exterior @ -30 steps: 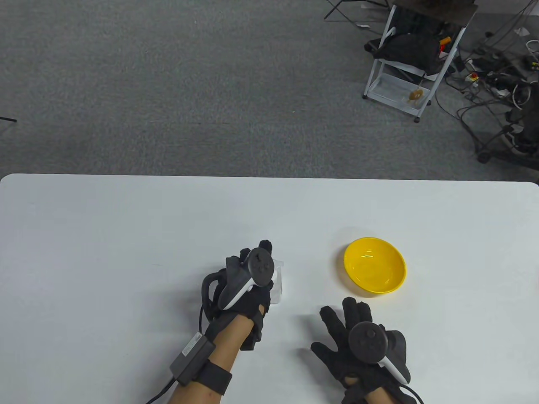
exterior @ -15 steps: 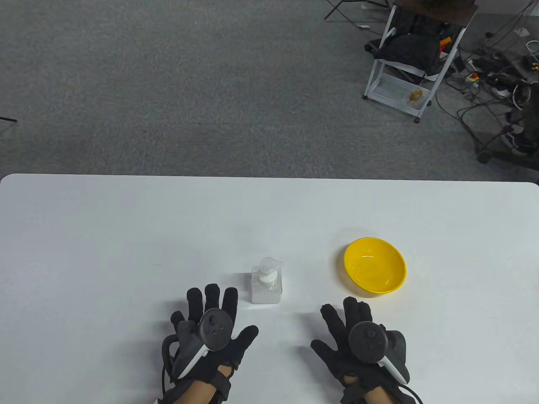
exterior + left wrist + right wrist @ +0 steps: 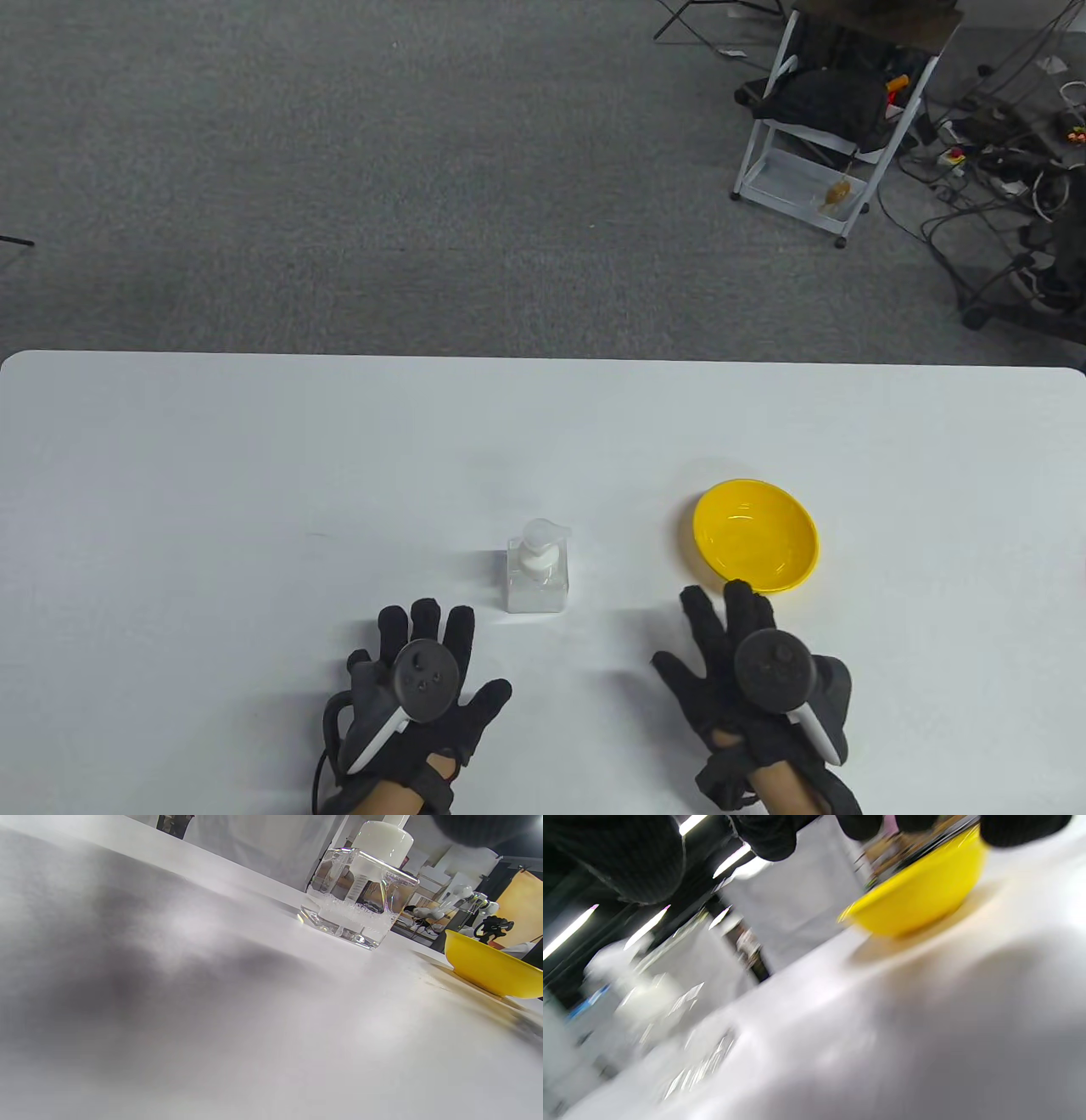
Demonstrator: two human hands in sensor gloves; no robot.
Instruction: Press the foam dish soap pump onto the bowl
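Observation:
A clear square soap bottle (image 3: 537, 574) with a white pump head stands upright on the white table (image 3: 254, 475); it also shows in the left wrist view (image 3: 360, 904) and blurred in the right wrist view (image 3: 645, 997). A yellow bowl (image 3: 755, 533) sits to its right, seen too in the left wrist view (image 3: 488, 967) and right wrist view (image 3: 920, 895). My left hand (image 3: 424, 671) lies open and empty below and left of the bottle. My right hand (image 3: 738, 654) is open and empty, its fingertips (image 3: 738, 594) close to the bowl's near rim.
Beyond the table's far edge lies grey carpet. A white rolling cart (image 3: 831, 127) with dark items and a tangle of cables (image 3: 1001, 170) stand at the far right of the room.
My left hand let go of the bottle and drew back toward me, now resting open. My right hand has moved forward and right toward the bowl.

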